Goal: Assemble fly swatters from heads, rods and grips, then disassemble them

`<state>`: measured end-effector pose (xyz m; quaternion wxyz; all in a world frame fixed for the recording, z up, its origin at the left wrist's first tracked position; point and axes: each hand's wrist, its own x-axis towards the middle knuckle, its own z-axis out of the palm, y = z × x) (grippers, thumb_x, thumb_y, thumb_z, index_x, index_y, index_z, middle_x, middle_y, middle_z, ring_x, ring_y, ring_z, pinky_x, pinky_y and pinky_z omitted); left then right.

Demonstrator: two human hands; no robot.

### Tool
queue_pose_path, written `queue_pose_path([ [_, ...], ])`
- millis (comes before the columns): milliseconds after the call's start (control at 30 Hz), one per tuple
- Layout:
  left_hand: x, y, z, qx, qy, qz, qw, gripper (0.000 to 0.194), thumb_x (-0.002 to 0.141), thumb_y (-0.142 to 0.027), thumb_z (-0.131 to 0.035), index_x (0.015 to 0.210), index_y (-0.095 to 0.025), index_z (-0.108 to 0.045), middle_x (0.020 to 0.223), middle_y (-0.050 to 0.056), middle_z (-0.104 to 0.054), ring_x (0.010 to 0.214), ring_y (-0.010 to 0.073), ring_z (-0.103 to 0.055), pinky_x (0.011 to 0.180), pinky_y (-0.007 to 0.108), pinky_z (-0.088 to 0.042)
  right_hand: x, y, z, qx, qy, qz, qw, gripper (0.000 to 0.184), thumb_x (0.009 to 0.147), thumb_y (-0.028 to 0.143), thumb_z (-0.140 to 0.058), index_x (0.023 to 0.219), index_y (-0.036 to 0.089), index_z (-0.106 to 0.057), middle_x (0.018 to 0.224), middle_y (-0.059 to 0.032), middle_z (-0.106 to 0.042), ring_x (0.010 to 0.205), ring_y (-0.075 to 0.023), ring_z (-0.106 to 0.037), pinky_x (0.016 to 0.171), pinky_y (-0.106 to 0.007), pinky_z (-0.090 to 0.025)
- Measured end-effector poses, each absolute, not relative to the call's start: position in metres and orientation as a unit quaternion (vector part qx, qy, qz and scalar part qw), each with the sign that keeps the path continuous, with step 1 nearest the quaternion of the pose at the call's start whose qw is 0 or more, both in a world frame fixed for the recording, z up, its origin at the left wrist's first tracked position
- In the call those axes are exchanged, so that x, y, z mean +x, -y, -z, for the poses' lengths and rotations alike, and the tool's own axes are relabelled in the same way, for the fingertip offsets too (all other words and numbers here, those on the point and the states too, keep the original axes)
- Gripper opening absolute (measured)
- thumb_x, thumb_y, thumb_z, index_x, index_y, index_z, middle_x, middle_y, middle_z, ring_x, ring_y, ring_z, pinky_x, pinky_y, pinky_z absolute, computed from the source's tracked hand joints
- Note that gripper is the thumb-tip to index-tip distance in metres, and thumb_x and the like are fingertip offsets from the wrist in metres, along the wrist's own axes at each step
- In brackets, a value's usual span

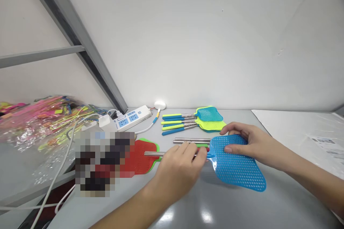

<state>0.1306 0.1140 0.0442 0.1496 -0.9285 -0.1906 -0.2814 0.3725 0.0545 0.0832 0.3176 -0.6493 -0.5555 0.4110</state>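
Observation:
My right hand (240,141) grips a blue fly swatter head (236,164) by its upper edge, thumb on the near face. My left hand (181,162) is closed round a metal rod (152,154) whose right end meets the neck of the blue head; whether it is fully seated cannot be seen. Behind my left hand, more metal rods (190,140) lie on the table, partly covered. A red swatter head (142,157) rests on a green one to the left. Further back lie several swatters with handles, their teal head (211,114) and yellow head (212,125) overlapping.
A white power strip (134,117) with plugs and cables stands at the back left, beside a white round device (160,105). Bagged colourful items (53,121) are heaped at far left. A plastic sheet (301,128) covers the right side. A blurred patch hides part of the left.

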Motion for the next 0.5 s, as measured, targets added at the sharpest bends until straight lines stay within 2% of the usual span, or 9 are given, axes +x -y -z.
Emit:
queue_pose_path([
  [133,0.130,-0.119,-0.042,-0.936,0.168,0.282,0.125,0.018,0.095,-0.017,-0.049,0.105,-0.014,-0.063,0.079,0.003,-0.064,0.070,0.0184,-0.060,0.056,0.031,-0.044,0.385,-0.054,-0.086,-0.642,0.566,-0.451,0.254,0.045,0.073,0.046,-0.077,0.111,0.027,-0.062,0.101,-0.0026,-0.068,0.091,-0.0227,-0.063,0.072,-0.032,-0.051],
  [333,0.127,-0.127,-0.041,-0.914,0.148,0.352,0.137,0.013,0.094,-0.021,-0.056,0.101,-0.014,-0.064,0.080,0.003,-0.066,0.071,0.0175,-0.062,0.056,0.031,-0.041,0.390,-0.042,-0.101,-0.640,0.577,-0.451,0.233,0.020,0.081,0.037,-0.071,0.093,0.024,-0.062,0.083,0.0026,-0.064,0.076,-0.0152,-0.059,0.064,-0.026,-0.045],
  [500,0.124,-0.131,-0.041,-0.920,0.121,0.348,0.138,0.013,0.094,-0.021,-0.058,0.104,-0.013,-0.063,0.086,0.003,-0.068,0.072,0.0160,-0.061,0.057,0.030,-0.039,0.395,-0.036,-0.102,-0.629,0.594,-0.433,0.252,0.012,0.088,0.035,-0.064,0.089,0.023,-0.063,0.084,0.0024,-0.064,0.074,-0.0136,-0.056,0.063,-0.026,-0.043],
])
